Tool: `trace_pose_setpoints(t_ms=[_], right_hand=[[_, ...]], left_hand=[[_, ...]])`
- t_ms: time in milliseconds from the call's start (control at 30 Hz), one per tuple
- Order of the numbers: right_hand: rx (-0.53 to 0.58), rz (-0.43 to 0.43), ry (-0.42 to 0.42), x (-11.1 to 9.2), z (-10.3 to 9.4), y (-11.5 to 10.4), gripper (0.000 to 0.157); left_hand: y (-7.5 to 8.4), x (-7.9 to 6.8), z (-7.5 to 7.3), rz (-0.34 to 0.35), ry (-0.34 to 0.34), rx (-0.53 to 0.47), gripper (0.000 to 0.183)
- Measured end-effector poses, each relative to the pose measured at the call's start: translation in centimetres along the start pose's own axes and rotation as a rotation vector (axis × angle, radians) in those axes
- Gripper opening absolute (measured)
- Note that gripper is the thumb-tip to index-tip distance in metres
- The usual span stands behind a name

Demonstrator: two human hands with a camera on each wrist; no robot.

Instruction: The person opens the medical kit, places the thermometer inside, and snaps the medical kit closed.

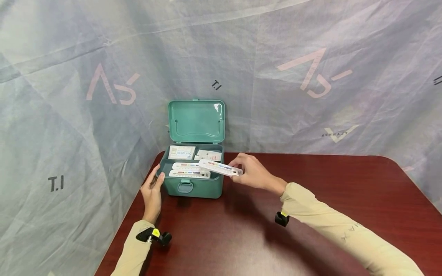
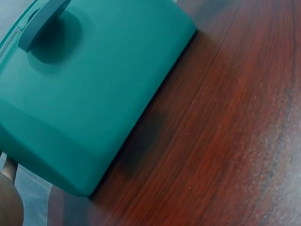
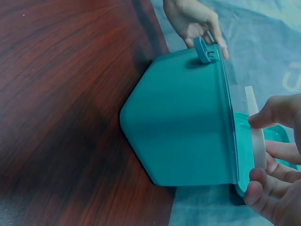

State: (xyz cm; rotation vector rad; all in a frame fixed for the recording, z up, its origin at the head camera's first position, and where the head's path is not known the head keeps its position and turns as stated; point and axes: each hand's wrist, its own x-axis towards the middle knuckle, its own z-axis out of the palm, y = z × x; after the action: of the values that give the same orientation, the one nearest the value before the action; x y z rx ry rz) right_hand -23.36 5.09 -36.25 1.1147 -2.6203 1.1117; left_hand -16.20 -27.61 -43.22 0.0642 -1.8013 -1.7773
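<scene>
A green first-aid-style box [image 1: 193, 188] stands on the table with its lid [image 1: 197, 120] raised. My left hand [image 1: 152, 193] holds the box at its left front corner, the thumb by the rim and the fingers along the side. Over the box's right rim, my right hand [image 1: 253, 171] pinches one end of a white thermometer [image 1: 219, 167] with coloured markings. In the right wrist view this thermometer [image 3: 257, 141] appears edge-on between thumb and fingers. Two similar thermometers [image 1: 189, 174] lie in the front compartment, partly overlapped by the held one.
The box's rear compartments hold a white packet with blue lettering [image 1: 182, 152] and another white packet [image 1: 208, 155]. A folding handle [image 1: 185, 186] is on the box front. Grey printed cloth [image 1: 262, 96] hangs behind and left of the dark red wooden table [image 1: 328, 184].
</scene>
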Motion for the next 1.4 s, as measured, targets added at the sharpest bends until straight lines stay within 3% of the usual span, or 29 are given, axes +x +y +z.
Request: trace_pose_setpoints(t_ms=[567,1000,1400], right_hand=[[-0.012,-0.017,-0.033,3.0,0.6,0.7,0.029],[-0.069,-0.057,-0.038,4.7,1.3,0.4,0.029],[-0.091,-0.040,-0.087,6.0,2.5,-0.2,0.031]], left_hand=[[0.1,0.1,0.2,0.010,0.010,0.031,0.042],[0.2,0.1,0.4,0.008,0.005,0.010,0.042],[-0.3,0.1,0.1,0.036,0.011,0.030,0.041]])
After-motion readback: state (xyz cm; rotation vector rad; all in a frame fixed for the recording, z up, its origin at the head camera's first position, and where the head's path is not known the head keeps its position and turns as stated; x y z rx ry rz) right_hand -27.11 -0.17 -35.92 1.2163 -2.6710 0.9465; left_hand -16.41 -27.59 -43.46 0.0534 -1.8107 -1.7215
